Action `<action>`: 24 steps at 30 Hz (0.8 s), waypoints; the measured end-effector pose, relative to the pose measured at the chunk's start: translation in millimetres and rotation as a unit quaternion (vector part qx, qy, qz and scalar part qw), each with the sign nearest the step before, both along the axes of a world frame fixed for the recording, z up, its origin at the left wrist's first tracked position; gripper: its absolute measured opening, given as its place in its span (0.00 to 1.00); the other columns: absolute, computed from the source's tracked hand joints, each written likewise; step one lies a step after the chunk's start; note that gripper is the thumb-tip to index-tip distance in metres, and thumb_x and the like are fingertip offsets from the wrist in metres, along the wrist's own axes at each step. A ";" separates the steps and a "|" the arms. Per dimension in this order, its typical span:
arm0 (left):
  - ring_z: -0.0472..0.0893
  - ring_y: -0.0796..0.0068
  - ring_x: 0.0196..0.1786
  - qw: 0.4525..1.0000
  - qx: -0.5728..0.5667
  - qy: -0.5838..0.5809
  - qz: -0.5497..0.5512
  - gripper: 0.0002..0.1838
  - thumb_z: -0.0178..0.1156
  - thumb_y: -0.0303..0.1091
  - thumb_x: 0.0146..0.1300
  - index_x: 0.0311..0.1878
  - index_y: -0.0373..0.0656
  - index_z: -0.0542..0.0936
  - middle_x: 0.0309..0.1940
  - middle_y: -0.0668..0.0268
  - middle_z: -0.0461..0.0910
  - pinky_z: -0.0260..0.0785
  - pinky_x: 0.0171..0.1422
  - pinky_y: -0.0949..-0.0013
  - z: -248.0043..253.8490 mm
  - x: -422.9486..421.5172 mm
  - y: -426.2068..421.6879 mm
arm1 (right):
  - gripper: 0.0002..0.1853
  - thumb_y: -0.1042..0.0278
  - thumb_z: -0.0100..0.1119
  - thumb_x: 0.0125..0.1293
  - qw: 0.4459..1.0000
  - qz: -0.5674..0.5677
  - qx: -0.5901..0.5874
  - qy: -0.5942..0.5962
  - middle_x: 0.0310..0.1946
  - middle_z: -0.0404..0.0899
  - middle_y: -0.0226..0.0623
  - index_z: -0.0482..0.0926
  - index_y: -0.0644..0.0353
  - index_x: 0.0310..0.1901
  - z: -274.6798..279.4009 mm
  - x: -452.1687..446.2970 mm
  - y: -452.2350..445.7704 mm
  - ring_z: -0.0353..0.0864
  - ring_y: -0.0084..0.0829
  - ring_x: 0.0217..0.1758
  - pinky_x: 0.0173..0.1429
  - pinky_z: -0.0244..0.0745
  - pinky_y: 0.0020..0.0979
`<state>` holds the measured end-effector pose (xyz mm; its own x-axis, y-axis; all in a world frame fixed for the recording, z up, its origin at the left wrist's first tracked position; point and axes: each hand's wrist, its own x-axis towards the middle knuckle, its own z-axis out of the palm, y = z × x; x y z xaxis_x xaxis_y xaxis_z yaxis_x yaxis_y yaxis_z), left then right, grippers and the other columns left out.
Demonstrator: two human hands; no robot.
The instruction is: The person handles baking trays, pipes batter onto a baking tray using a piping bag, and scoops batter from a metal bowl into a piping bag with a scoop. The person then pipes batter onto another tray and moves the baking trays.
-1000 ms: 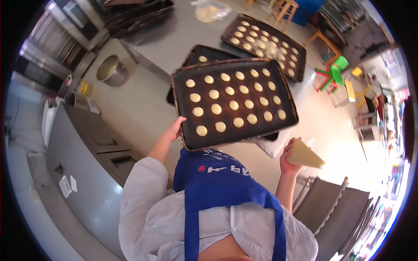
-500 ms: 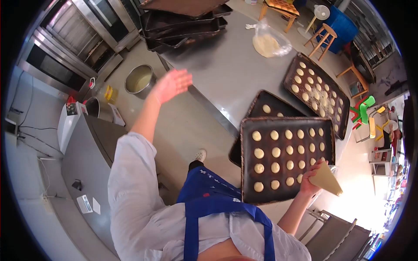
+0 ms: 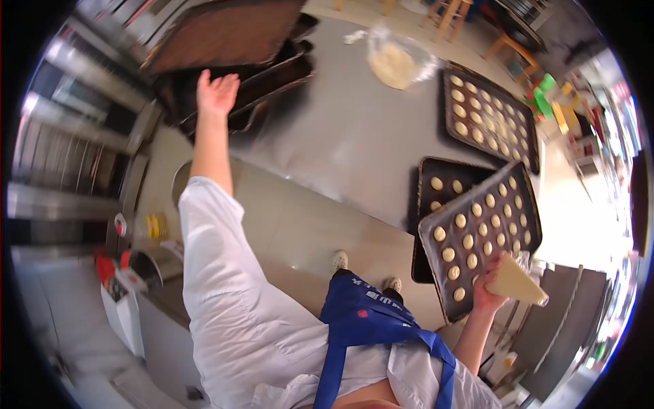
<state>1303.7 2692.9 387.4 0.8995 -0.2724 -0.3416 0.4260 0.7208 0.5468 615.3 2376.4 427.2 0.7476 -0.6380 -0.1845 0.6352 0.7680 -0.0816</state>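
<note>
My left hand (image 3: 218, 94) is stretched out with its fingers apart, just below the edge of a brown tray (image 3: 221, 34) that lies on a stack of dark trays (image 3: 276, 80). Nothing is in its palm. At the right, my right hand (image 3: 488, 290) is wrapped round a cone-shaped piping bag (image 3: 516, 281) of pale batter, its tip pointing right. Right behind that hand is a tilted black tray (image 3: 482, 240) with rows of pale round dots. It overlaps another dotted tray (image 3: 424, 255). A third dotted tray (image 3: 492, 114) lies farther back.
The grey metal table (image 3: 340, 129) bears a clear plastic bag (image 3: 395, 65) with pale dough. Metal ovens (image 3: 82, 116) line the left side. A metal pot (image 3: 155, 266) stands at lower left. Wooden stools (image 3: 449, 15) and a green chair (image 3: 543, 99) are beyond the table.
My left hand has let go of the dotted tray and moved up to the tray stack. The view has shifted. My right hand still grips the piping bag beside the dotted tray.
</note>
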 end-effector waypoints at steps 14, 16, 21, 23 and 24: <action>0.74 0.61 0.52 0.984 0.143 -0.101 -0.031 0.20 0.57 0.29 0.54 0.49 0.28 0.72 0.50 0.54 0.74 0.70 0.56 0.63 -65.1 140.9 -58.0 | 0.27 0.41 0.48 0.64 0.990 -0.121 -0.034 0.056 0.53 0.72 0.44 0.71 0.52 0.57 36.3 -38.2 59.2 0.76 0.39 0.52 0.48 0.80 0.38; 0.72 0.60 0.54 0.979 0.172 -0.110 -0.023 0.23 0.57 0.31 0.53 0.51 0.30 0.71 0.52 0.56 0.74 0.67 0.60 0.62 -54.6 134.4 -43.9 | 0.27 0.41 0.48 0.64 0.990 -0.130 -0.033 0.053 0.53 0.72 0.44 0.71 0.52 0.57 36.6 -44.6 58.8 0.77 0.38 0.52 0.47 0.80 0.37; 0.73 0.63 0.51 0.972 0.181 -0.146 -0.012 0.20 0.57 0.34 0.53 0.49 0.33 0.74 0.50 0.58 0.75 0.65 0.57 0.64 -12.7 2.5 -12.4 | 0.24 0.45 0.49 0.63 0.989 -0.133 -0.011 0.066 0.49 0.74 0.42 0.74 0.54 0.52 41.8 -50.3 51.5 0.79 0.38 0.49 0.42 0.82 0.34; 0.74 0.64 0.51 0.967 0.215 -0.135 -0.007 0.20 0.57 0.35 0.53 0.48 0.33 0.75 0.48 0.59 0.76 0.65 0.56 0.64 -5.0 -58.2 -1.4 | 0.23 0.44 0.49 0.62 0.988 -0.137 -0.006 0.067 0.48 0.75 0.42 0.75 0.53 0.50 37.3 -55.7 46.6 0.79 0.37 0.48 0.41 0.83 0.33; 0.74 0.63 0.51 0.968 0.196 -0.151 -0.040 0.21 0.57 0.36 0.53 0.49 0.33 0.75 0.48 0.59 0.76 0.66 0.56 0.63 -11.5 -80.3 8.2 | 0.23 0.45 0.49 0.62 0.990 -0.129 -0.007 0.065 0.48 0.75 0.42 0.75 0.53 0.50 36.4 -59.6 43.5 0.79 0.37 0.47 0.41 0.83 0.33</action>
<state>1223.5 2701.1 375.9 0.9558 -0.2485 -0.1573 0.2499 0.4042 0.8799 555.8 2420.0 463.7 0.5303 -0.8074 -0.2588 0.7933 0.5802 -0.1844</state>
